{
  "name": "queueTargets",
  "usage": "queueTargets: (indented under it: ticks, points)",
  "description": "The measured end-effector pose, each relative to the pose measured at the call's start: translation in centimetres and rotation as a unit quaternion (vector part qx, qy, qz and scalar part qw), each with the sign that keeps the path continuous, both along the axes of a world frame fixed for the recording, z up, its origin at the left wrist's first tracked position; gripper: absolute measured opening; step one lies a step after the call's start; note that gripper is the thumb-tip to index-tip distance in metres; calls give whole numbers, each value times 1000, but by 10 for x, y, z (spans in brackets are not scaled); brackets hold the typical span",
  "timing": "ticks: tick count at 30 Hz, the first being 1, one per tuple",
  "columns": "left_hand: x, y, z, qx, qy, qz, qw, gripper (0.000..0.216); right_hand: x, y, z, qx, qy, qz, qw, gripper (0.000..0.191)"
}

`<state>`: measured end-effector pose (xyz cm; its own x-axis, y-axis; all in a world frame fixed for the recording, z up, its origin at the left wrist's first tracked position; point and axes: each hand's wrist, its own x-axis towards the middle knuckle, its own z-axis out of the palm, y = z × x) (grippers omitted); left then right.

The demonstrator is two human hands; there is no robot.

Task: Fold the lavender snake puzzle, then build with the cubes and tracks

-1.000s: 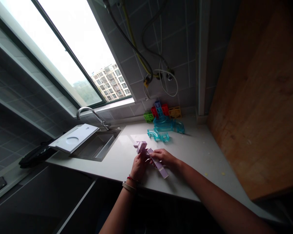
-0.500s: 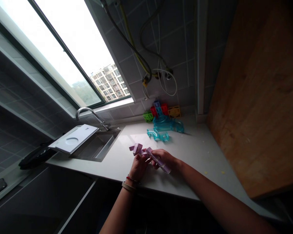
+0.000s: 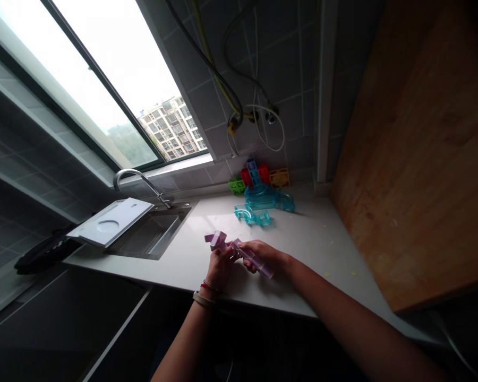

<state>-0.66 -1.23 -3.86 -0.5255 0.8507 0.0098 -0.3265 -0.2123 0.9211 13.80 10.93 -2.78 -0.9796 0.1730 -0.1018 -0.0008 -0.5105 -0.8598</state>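
Above the front of the white counter, my two hands are close together, each closed on light purple plastic toy pieces. My left hand (image 3: 219, 269) grips an angular purple block piece (image 3: 217, 240), its blocky end sticking out past the fingers. In my right hand (image 3: 267, 253) lies a long purple bar piece (image 3: 259, 263), slanting down to the right, with segment lines along it. The two pieces meet near my fingertips; whether they are joined is hidden by the fingers.
Behind my hands are clear teal track pieces (image 3: 258, 197), a smaller teal piece (image 3: 252, 215), and green (image 3: 236, 185), red (image 3: 263, 173) and orange blocks (image 3: 279, 178) by the wall. Left is a sink (image 3: 171, 233) with a white board (image 3: 111, 223) across it. A wooden panel (image 3: 418, 159) stands right.
The whole view has shifted slightly, so everything sits a little further left. My hands keep nearly the same hold on the purple pieces.
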Motion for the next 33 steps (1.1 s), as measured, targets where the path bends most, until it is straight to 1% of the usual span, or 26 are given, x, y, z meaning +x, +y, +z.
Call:
queueTargets:
  ticks: [8, 13, 16, 21, 24, 26, 30, 33]
  points:
    - [1, 1, 0, -3, 6, -1, 1000, 31, 4, 2, 3, 40, 1, -10, 999, 35]
    - [-2, 2, -4, -2, -11, 12, 1000, 20, 4, 2, 4, 87, 5, -20, 996, 40]
    - [-3, 4, -7, 4, -25, 17, 1000, 21, 2, 1, 2, 115, 1, -31, 993, 45]
    - [-2, 4, -6, 16, -49, 14, 999, 27, 3, 3, 0, 144, 1, -47, 988, 45]
    - [-1, 2, -4, 26, -61, 5, 998, 39, 2, 5, 0, 138, 1, -66, 988, 46]
    - [0, 1, -2, 28, -64, -7, 998, 41, 1, 7, -1, 127, -4, -73, 989, 46]
    - [3, 0, 1, 20, -57, -41, 997, 44, 1, 9, -2, 96, -29, -56, 993, 46]
    - [4, 2, 1, 23, -51, -48, 997, 46, 2, 9, -2, 70, -46, -33, 996, 43]
